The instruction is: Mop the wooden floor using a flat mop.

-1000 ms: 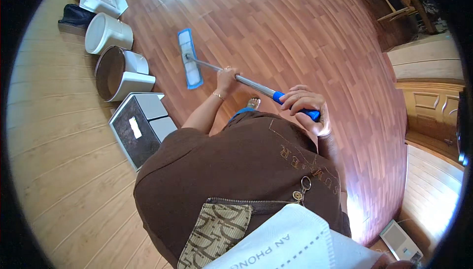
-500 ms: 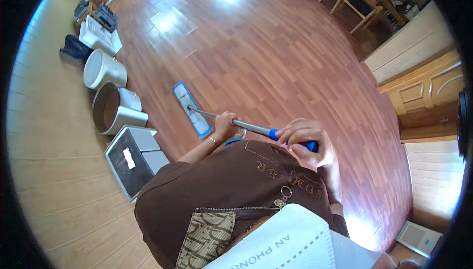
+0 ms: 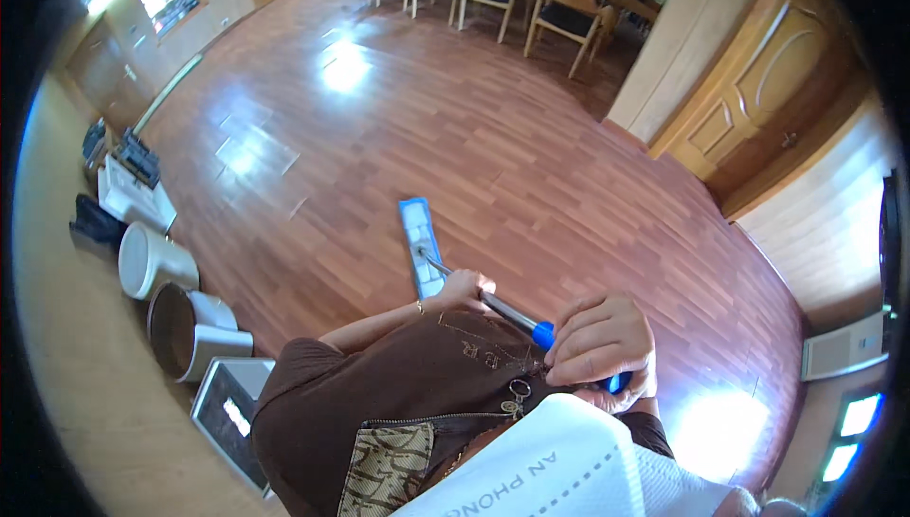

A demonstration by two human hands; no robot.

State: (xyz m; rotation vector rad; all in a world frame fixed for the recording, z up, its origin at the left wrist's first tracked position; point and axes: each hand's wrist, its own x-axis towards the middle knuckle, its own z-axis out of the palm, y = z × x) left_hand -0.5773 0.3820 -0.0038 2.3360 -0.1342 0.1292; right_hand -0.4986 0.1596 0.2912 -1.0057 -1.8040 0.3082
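A flat mop [image 3: 416, 225] with a pale, blue-edged head lies on the wood-patterned floor [image 3: 531, 195] ahead of me. Its metal pole [image 3: 509, 312] slants from the head toward my right side and ends in a blue grip [image 3: 543, 335]. Partway down the pole, my left hand [image 3: 463, 288] is wrapped round the shaft. My right hand [image 3: 607, 339] is closed round the blue grip at the upper end, close to my body. The near end of the mop head is partly hidden behind my left hand and arm.
Along the left wall stand a white lidded bin [image 3: 152, 261], a bin with a brown top [image 3: 173, 327] and a dark-topped box [image 3: 226, 416]. Chairs [image 3: 569, 19] line a long table at the far side. A wooden door [image 3: 749, 90] is on the right.
My view has turned, bringing more chairs and the door into sight. The mop head now sits further right and points more straight ahead. Both hands keep hold of the mop.
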